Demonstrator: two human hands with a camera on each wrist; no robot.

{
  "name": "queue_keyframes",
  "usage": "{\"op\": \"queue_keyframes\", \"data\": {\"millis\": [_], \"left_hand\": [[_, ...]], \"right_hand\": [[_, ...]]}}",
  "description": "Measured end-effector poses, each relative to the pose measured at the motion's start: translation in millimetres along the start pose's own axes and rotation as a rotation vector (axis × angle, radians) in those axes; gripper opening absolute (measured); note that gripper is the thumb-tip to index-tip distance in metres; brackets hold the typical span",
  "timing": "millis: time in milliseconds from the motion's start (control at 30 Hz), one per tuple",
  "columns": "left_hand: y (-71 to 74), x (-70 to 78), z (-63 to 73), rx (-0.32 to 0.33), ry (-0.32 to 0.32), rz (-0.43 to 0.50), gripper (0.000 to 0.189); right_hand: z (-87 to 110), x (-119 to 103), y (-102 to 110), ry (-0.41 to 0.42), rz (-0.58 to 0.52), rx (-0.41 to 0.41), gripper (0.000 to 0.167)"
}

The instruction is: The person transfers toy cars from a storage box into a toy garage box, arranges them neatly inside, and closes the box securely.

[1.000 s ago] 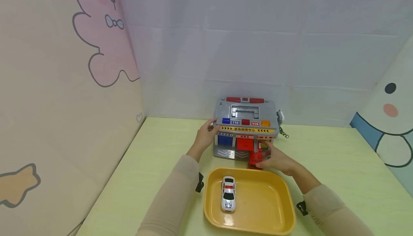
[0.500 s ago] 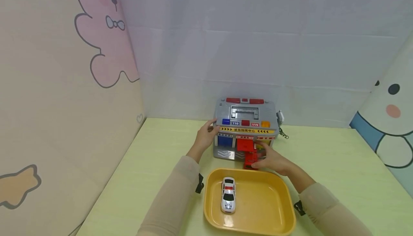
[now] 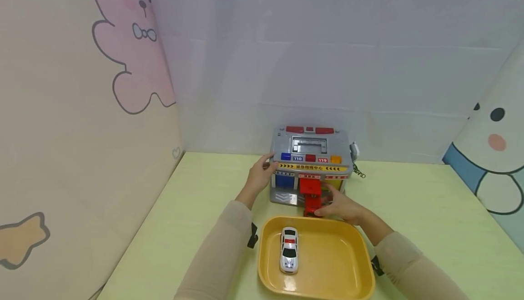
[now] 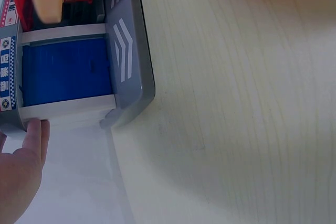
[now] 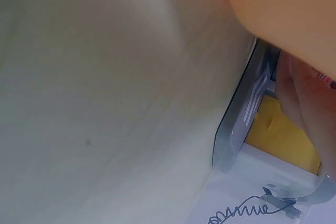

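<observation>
A toy garage point(image 3: 309, 163) of grey plastic carries the only legible writing here. On its sloped top, a small blue label point(image 3: 297, 158) reads "110" beside a blue button, and a red label point(image 3: 323, 160) reads "119" beside a red button. Below them a yellow band point(image 3: 313, 167) runs across the front with black arrows and a line of Chinese characters, too small to read with certainty. The red strips above the doors bear print that cannot be made out.
</observation>
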State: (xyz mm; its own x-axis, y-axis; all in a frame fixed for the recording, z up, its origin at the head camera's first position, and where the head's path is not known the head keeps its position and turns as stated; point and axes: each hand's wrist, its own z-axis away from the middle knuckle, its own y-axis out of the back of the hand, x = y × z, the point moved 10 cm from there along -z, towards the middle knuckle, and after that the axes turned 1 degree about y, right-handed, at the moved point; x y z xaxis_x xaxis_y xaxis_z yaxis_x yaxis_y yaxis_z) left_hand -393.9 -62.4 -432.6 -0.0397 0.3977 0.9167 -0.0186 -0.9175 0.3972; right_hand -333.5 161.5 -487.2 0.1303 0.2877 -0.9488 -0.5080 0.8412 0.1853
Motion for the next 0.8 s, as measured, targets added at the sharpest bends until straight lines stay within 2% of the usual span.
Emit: {"op": "queue_keyframes", "data": {"millis": [333, 500, 633, 800], "left_hand": [[0.0, -1.5, -0.2, 0.003, -0.008, -0.001, 0.048], [-0.4, -2.4, -1.1, 0.004, -0.011, 0.003, 0.048], [-1.0, -2.7, -2.0, 0.000, -0.009, 0.000, 0.049], [-0.5, -1.9, -2.5, 0.000, -0.010, -0.005, 0.049]], "right_hand": [[-5.4, -0.8, -2.4, 0.006, 0.030, 0.025, 0.101], [-5.2, -1.3, -2.6, 0.023, 0.024, 0.026, 0.094], [-6.0, -1.4, -3.0, 0.040, -0.008, 0.013, 0.086], [-6.4, 2.6, -2.2, 0.009, -0.073, 0.016, 0.082]]}}
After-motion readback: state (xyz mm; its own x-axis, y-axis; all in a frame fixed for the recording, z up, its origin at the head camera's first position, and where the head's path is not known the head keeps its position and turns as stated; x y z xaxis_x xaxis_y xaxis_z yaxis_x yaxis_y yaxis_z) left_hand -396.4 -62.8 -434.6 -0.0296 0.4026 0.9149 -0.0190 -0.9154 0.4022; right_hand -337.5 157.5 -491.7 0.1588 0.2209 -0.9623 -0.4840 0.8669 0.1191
